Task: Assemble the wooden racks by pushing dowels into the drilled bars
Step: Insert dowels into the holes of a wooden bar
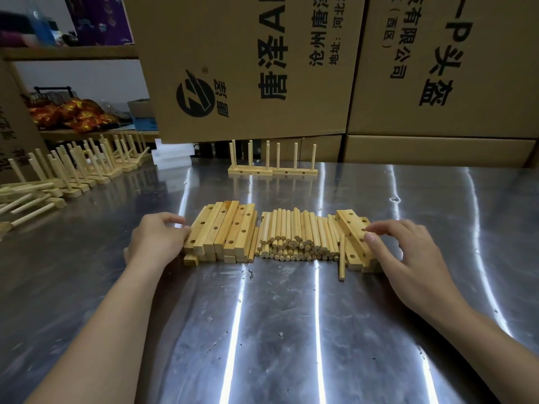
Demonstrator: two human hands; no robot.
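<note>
Dowels (294,234) lay heaped mid-table, long axes near-far, between left bars (224,228) and right bars (353,237). Right hand (408,252) was on the right bars, fingers across the top bar, thumb at its edge: a light pinch. Left hand (157,239) was curled against the left bars' outer side; grip or touch, couldn't tell. Right hand was nearer the dowels, which lay just to its left.

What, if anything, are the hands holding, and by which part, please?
Nothing is lifted. The left hand touches the outer side of the left bars; the right hand rests fingers on the right bars. Any grip cannot be told.
</note>
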